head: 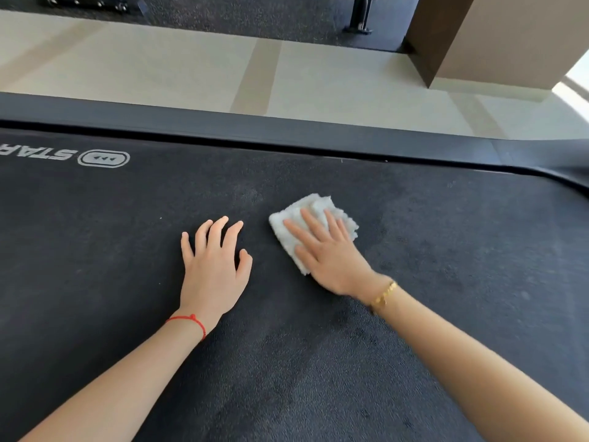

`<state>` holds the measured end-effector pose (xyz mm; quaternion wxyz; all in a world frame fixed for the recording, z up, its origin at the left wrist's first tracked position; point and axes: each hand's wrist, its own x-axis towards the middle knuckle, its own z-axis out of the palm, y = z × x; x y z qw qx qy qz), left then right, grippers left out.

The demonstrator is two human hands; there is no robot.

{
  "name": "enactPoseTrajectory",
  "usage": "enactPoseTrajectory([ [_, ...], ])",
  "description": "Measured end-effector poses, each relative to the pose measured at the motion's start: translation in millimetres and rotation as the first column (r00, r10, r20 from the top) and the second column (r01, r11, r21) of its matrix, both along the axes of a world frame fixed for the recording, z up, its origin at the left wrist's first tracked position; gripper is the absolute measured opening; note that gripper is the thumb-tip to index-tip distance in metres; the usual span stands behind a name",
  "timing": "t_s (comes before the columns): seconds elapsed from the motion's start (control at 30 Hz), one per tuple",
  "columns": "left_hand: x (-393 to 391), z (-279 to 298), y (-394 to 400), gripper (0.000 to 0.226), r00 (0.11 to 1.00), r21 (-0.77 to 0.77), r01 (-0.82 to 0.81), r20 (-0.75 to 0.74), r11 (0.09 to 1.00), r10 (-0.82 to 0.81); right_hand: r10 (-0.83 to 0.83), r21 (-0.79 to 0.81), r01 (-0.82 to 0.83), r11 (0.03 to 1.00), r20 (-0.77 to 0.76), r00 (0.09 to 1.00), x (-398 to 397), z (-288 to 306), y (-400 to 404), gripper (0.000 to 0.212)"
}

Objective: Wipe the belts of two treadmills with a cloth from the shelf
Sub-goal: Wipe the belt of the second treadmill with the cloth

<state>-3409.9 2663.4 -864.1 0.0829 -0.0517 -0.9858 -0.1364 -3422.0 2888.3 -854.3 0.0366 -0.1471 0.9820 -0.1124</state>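
My right hand [331, 253] lies flat on the white cloth [310, 229], fingers straight, pressing it onto the dark belt [287, 362]. My left hand [213, 266] rests on the belt just beside it, fingers spread and a bit bent, holding nothing. A black rail [287, 130] runs past the belt, then pale floor [159, 71]. A brown post [497, 39] stands far right.

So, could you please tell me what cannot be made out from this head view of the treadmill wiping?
- Belt logo: cut off by the left frame edge, only part of the lettering shows.
- White cloth: its middle is hidden under the right hand.
- Belt under the left hand: covered by the palm.
- Gym equipment: cropped by the top edge.
- Second treadmill and shelf: out of frame.
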Motion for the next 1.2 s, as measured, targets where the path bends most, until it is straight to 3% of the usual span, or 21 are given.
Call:
enactPoseTrajectory([
  [0.1,1,-1,-1,0.050,1.000,0.007,0.009,-0.007,1.000,-0.009,0.010,-0.013,-0.009,1.000,0.019,1.000,5,1,20,0.050],
  [0.17,0,-2,-2,0.050,1.000,0.009,0.010,-0.002,1.000,-0.010,-0.139,0.044,0.139,0.989,0.002,0.990,-16,4,42,0.050],
  [0.23,0,-2,-2,0.050,1.000,0.009,0.009,0.002,1.000,-0.010,-0.339,0.001,0.340,0.940,0.078,0.938,-33,9,60,0.049],
  [0.3,0,-2,-2,0.050,1.000,0.013,0.010,0.004,1.000,-0.010,-0.397,-0.032,0.404,0.914,0.130,0.908,-35,11,61,0.049],
  [0.53,1,-1,-2,0.050,1.000,0.019,0.009,0.007,1.000,-0.009,-0.040,-0.039,0.040,0.998,0.005,0.999,60,2,8,0.050],
  [0.63,4,-1,-5,0.051,0.999,0.014,0.036,0.016,0.999,-0.036,0.010,-0.044,-0.009,0.999,0.010,1.000,73,4,26,0.050],
  [0.73,9,-1,-8,0.052,0.997,0.018,0.066,0.036,0.998,-0.067,-0.205,0.053,0.204,0.978,0.023,0.978,44,6,63,0.050],
  [0.8,14,-2,-11,0.053,0.995,0.025,0.087,0.038,0.996,-0.088,-0.375,0.043,0.373,0.927,0.081,0.923,30,11,83,0.050],
  [0.87,21,-2,-15,0.052,0.994,0.039,0.101,0.029,0.994,-0.102,-0.424,0.004,0.428,0.904,0.139,0.895,30,12,83,0.050],
  [0.97,27,-3,-18,0.050,0.994,0.072,0.110,0.021,0.991,-0.112,-0.325,0.028,0.324,0.946,0.111,0.939,56,12,52,0.050],
  [1.07,28,-2,-19,0.049,0.993,0.087,0.112,0.030,0.990,-0.115,-0.070,0.042,0.069,0.997,0.030,0.997,109,11,14,0.051],
  [1.2,32,-1,-22,0.049,0.990,0.088,0.131,0.040,0.987,-0.135,0.204,-0.061,-0.200,0.978,0.074,0.976,172,11,-15,0.049],
])
